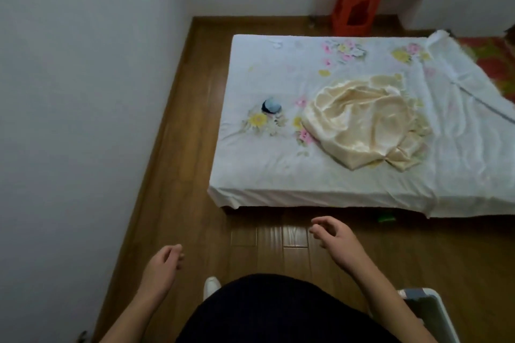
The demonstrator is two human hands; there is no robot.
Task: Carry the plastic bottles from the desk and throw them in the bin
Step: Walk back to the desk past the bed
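Note:
No plastic bottle, desk or bin shows in the head view. My left hand (163,266) hangs over the wooden floor at the lower left, fingers loosely curled and apart, holding nothing. My right hand (334,238) is held out a little further forward, just short of the bed's near edge, fingers also curled apart and empty.
A low bed (278,175) with a white flowered sheet fills the right side; a cream satin cloth (362,117) and a small dark-and-blue bundle (271,106) lie on it. An orange plastic stool (356,5) stands beyond. A white wall (83,92) runs along the left. A white object's edge (429,312) shows at lower right.

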